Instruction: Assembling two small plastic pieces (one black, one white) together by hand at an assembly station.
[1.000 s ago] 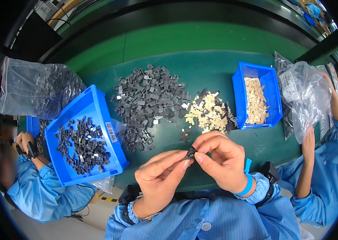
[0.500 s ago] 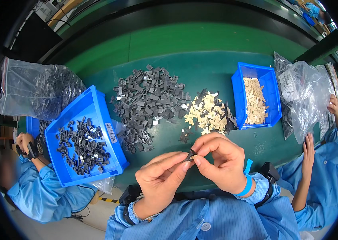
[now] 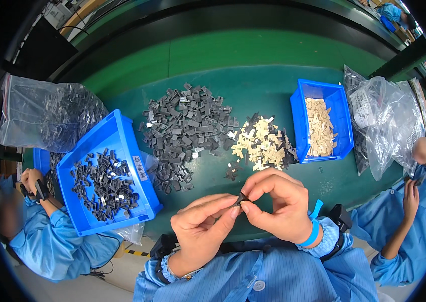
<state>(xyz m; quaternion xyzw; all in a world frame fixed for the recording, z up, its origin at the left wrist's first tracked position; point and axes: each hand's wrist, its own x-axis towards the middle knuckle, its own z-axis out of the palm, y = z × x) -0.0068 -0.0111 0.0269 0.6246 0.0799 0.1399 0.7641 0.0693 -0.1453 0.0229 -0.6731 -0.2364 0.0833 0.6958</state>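
Note:
In front of me, above the near part of the green table, my left hand and my right hand meet fingertip to fingertip. Both pinch one small black plastic part, mostly covered by the fingers. Just beyond my right hand lies a heap of small cream and black pieces. A little cluster of dark pieces sits at the heap's near left side. Farther left spreads a larger pile of black plastic parts.
At left, a tilted blue bin holds black parts, with a clear bag of dark parts behind it. Another blue bin holds cream pieces at right, beside plastic bags. Co-workers in blue sit on both sides.
My hands stay almost in place, with the black part turned slightly between the fingertips. On the right, a co-worker's hands have drawn back from the plastic bag.

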